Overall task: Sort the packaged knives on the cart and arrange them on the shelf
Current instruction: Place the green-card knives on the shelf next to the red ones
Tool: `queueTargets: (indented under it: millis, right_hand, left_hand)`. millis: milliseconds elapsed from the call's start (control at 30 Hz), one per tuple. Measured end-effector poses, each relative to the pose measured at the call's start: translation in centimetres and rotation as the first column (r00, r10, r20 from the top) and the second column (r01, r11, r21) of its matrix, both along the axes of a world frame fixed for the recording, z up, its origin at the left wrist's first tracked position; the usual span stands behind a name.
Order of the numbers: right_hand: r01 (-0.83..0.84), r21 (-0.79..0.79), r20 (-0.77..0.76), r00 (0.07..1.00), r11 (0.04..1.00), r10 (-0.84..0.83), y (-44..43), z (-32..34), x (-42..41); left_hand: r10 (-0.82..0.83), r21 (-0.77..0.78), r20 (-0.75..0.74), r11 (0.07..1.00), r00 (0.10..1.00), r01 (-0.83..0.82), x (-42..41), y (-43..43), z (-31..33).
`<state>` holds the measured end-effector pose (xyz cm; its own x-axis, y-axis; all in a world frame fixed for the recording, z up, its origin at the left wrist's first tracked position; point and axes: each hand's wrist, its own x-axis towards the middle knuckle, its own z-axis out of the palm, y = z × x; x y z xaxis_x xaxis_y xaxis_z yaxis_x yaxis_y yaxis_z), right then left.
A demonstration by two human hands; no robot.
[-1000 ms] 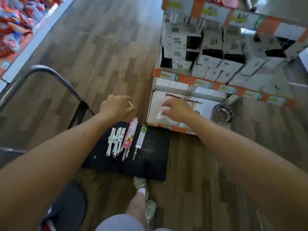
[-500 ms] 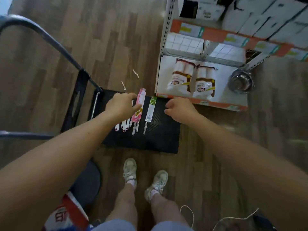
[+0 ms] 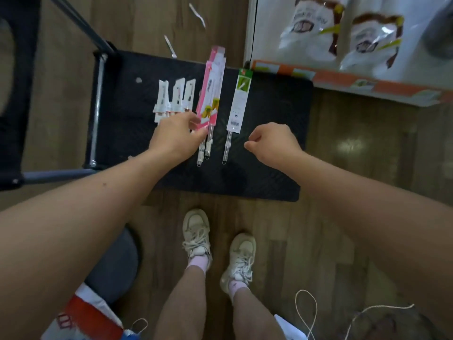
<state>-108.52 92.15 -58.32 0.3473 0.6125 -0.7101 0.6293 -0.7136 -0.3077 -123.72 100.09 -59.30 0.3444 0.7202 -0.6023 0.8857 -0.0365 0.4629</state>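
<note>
Your left hand [image 3: 175, 137] is down on the black ribbed cart deck [image 3: 269, 153], fingers [image 3: 196, 119] spread and touching the lower edge of the pink-carded knife packs [image 3: 212, 94]; I cannot tell whether they have closed on a pack yet. Your right hand [image 3: 272, 141] hovers at about 3 o'clock from those packs, loosely curled and holding nothing.

The packaged knives lie in three groups across the deck: small white-carded packs [image 3: 175, 96] at 9 o'clock of the pink ones and partly under your left hand, the pink stack in the middle, and a single green-topped white pack [image 3: 240, 99] just to its 3 o'clock. None looks to have reached the white bottom shelf [image 3: 264, 40] at 1 o'clock, which holds brown-and-white bagged goods [image 3: 308, 23].

For this step, gather one kind at a time. Pinch the pink packs by the card, not by the clear sleeves [image 3: 208, 146] sticking out toward you, since those look slippery and the stack is already fanned. Square the stack with your free right hand before lifting, and keep the white packs from sliding along.
</note>
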Motion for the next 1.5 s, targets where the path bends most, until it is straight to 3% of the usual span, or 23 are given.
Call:
queueTargets:
  millis: [267, 500, 733, 1000, 1400, 1500]
  right_hand:
    - [0.102, -0.001, 0.008, 0.995, 0.995, -0.102, -0.5, -17.7, -1.2]
    - [0.285, 0.066, 0.039, 0.957, 0.956, -0.288, 1.2, -25.8, -2.9]
    - [0.383, 0.085, 0.007, 0.923, 0.92, -0.385, 1.5, -27.1, -2.5]
    - [0.312, 0.083, 0.033, 0.948, 0.947, -0.315, -0.6, -26.4, -0.5]
    - [0.43, 0.016, -0.187, 0.888, 0.903, -0.42, -2.8, -25.7, 0.4]
    - [0.438, 0.025, -0.207, 0.882, 0.899, -0.424, -3.0, -25.7, 0.6]
  left_hand:
    - [-0.033, -0.039, -0.068, 0.999, 0.997, 0.03, 0.6, -1.8, -17.7]
    - [0.044, 0.117, -0.065, 0.992, 0.997, -0.037, 1.4, -2.4, -24.2]
    - [-0.172, 0.184, -0.29, 0.955, 0.941, 0.232, 3.2, -1.3, -24.5]
    - [-0.179, 0.224, -0.347, 0.937, 0.921, 0.267, 4.2, -1.9, -24.5]
    - [0.06, 0.26, -0.27, 0.966, 0.961, 0.012, 5.2, -3.6, -24.0]
    - [0.193, 0.206, -0.202, 0.967, 0.96, -0.151, 5.3, -4.1, -24.8]
